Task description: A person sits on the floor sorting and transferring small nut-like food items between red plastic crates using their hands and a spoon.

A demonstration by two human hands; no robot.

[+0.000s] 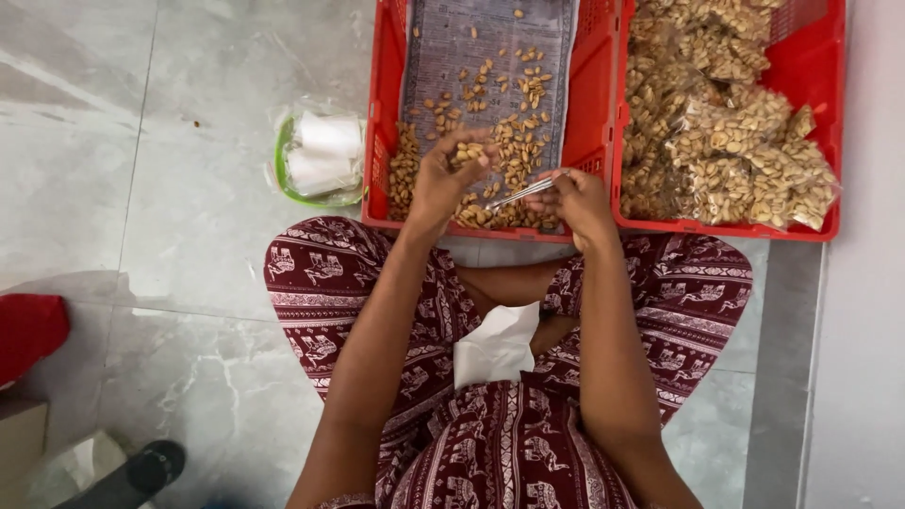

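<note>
My left hand point(448, 179) is cupped over the near edge of a red crate point(382, 113) and holds several peanuts point(468, 151) in its fingers. My right hand point(577, 198) pinches a small clear plastic bag point(524, 191) by its edge, its mouth pointing toward the left hand. Loose peanuts point(514, 132) lie scattered on a sheet of newspaper point(452, 38) lining the crate.
A second red crate point(830, 123) on the right is full of filled clear peanut packets point(735, 141). A green-rimmed bowl with white paper in plastic point(320, 155) sits left of the crates. White paper point(495, 344) lies in my lap. A red object point(28, 330) lies on the grey tile floor at left.
</note>
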